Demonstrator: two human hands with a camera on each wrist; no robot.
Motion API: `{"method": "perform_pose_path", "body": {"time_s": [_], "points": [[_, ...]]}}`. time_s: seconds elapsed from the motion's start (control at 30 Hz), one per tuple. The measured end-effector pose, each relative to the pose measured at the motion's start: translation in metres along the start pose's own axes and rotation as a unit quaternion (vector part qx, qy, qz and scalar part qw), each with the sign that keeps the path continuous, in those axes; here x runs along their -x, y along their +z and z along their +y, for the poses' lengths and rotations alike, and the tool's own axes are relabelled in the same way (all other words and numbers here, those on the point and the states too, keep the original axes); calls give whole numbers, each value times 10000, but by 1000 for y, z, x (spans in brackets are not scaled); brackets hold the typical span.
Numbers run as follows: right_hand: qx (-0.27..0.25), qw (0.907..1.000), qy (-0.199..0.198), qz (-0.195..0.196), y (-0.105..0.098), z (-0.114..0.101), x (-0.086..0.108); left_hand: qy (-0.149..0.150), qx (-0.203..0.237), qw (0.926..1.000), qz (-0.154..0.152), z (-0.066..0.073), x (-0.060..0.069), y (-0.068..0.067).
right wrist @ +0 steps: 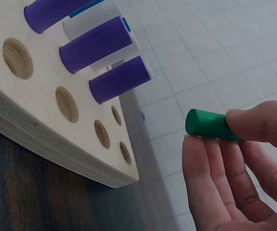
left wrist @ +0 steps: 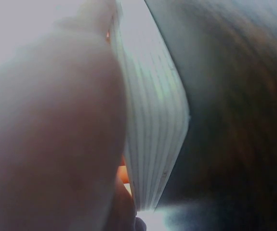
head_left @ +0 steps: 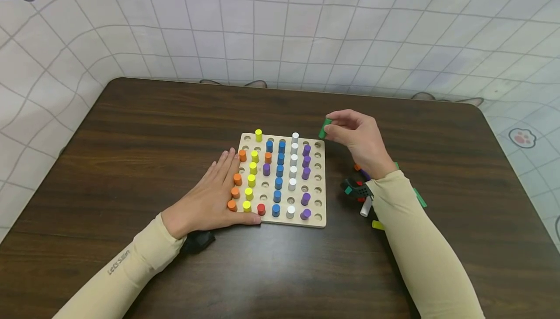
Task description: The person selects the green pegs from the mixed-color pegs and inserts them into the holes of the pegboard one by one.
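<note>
A square wooden pegboard (head_left: 312, 190) lies on the table, set with columns of orange, yellow, blue, white and purple pegs. One red peg (head_left: 261, 209) stands in the front row. My left hand (head_left: 210, 192) rests flat against the board's left side, fingers straight, thumb along the front edge; in the left wrist view it is blurred beside the board's layered edge (left wrist: 152, 110). Beyond the far right corner, my right hand (head_left: 360, 139) pinches a green peg (right wrist: 208, 124) between thumb and fingertips, raised and tilted. The rightmost column of holes (right wrist: 67, 104) holds no pegs.
Loose pegs lie right of the board, partly hidden by my right forearm: a white one (head_left: 366, 207), a yellow one (head_left: 378, 225), a green one (head_left: 420, 197) and others. A grid-patterned cloth (head_left: 262, 27) hangs behind the dark wooden table (head_left: 175, 115).
</note>
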State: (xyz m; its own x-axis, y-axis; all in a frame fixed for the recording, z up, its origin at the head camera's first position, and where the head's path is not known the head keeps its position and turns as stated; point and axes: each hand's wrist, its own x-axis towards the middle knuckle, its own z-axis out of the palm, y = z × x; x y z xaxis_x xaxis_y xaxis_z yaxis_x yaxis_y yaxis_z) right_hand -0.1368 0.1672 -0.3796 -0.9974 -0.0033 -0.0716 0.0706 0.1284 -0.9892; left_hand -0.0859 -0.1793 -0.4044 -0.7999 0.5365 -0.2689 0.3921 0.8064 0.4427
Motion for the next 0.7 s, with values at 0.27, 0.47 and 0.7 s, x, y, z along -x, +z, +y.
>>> {"method": "perform_pose_path", "body": {"time_s": [0.27, 0.47, 0.7], "points": [[150, 9997, 171, 42, 1, 5, -3, -1, 30, 10000, -16, 0, -1, 0], [194, 9996, 220, -20, 0, 9, -4, -3, 36, 10000, -9, 0, -1, 0], [574, 9980, 258, 6, 0, 14, -6, 20, 6, 10000, 23, -1, -1, 1]]}}
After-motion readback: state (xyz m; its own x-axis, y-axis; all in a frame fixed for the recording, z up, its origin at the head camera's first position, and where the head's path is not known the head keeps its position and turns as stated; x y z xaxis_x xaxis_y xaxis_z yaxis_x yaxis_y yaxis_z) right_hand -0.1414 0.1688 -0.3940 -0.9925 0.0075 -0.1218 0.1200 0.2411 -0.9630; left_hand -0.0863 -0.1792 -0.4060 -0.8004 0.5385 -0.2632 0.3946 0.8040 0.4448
